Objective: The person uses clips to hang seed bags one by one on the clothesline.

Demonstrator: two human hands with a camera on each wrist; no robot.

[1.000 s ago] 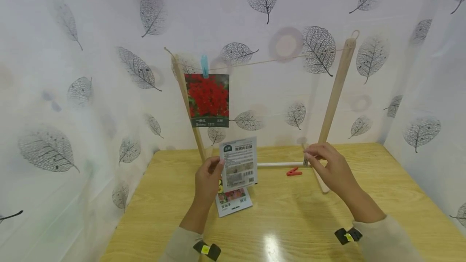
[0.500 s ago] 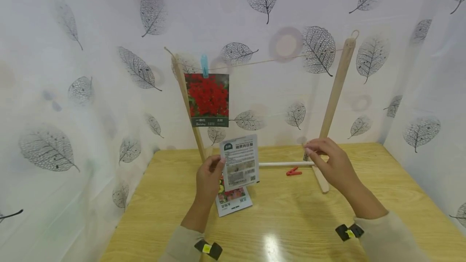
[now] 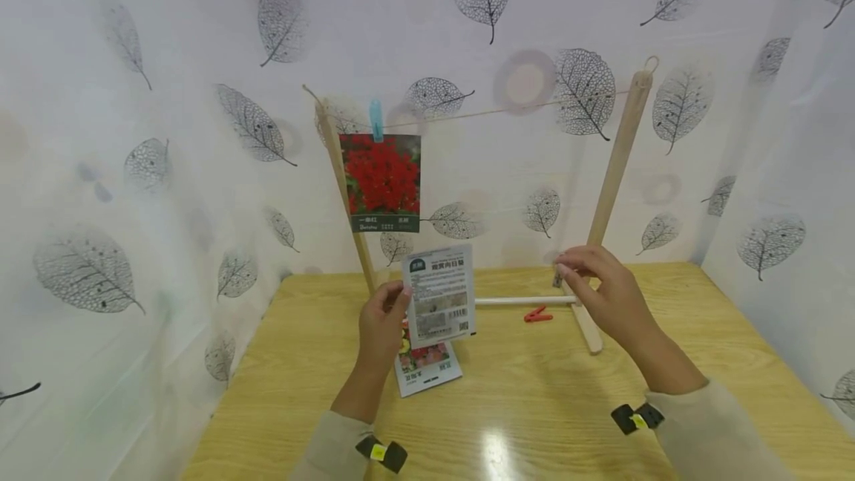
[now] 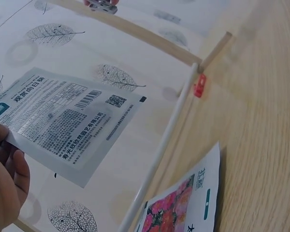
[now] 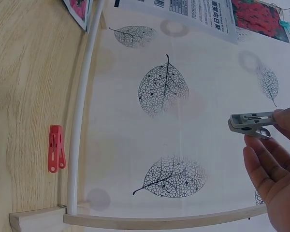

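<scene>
- The wooden table (image 3: 521, 407) spreads under everything, with the work toward its far side.
- A stand rises at the far side: a left post (image 3: 330, 128), a right post (image 3: 617, 162), a white bar (image 3: 521, 301) between them low down, and a string (image 3: 508, 111) across the top.
- The right hand (image 3: 608, 288), in front of the right post, pinches a grey clip between thumb and fingers.
- The left hand (image 3: 384, 325) grips a seed packet by its left edge, thumb in front.
- That held packet (image 3: 441, 295), printed side toward the person, is lifted off the table, below the string and well apart from the grey clip. I judge the step in hand to be readying packet and clip for hanging; the next move seems to call for raising the packet's top edge to the string, right of the red-flower packet.
- The red-flower packet (image 3: 382, 180) hangs near the left post.
- More packets (image 3: 430, 373) lie on the table, nearer than the held one.
- The blue clip (image 3: 376, 119) fastens the red-flower packet to the string.
- The grey clip (image 5: 251, 123) would then need squeezing over packet and string together.
- A red clip (image 4: 199, 87) lies just on the near side of the bar, toward its right end.
</scene>
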